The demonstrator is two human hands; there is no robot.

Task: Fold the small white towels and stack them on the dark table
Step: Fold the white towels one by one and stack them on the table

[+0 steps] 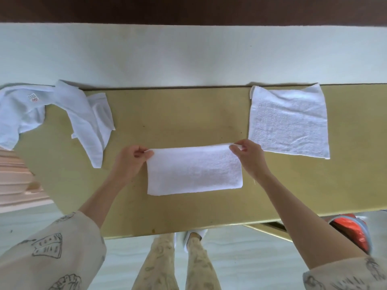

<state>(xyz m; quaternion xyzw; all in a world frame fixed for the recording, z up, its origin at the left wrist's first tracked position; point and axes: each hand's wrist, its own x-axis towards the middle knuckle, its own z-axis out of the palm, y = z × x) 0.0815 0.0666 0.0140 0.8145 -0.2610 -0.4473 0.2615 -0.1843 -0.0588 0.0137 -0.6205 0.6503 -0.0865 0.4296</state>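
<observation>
A small white towel, folded into a rectangle, lies in the middle of the olive-brown table. My left hand pinches its far left corner and my right hand pinches its far right corner, the far edge slightly lifted. To the right, a flat white towel rests against the table's far edge. Several crumpled white towels lie at the far left, one with a red mark hanging over the left edge.
A pale wall or surface runs behind the table's far edge. A red-orange bag sits under the table's near right corner. My legs and white slippers stand at the near edge. A pinkish striped object is at the left.
</observation>
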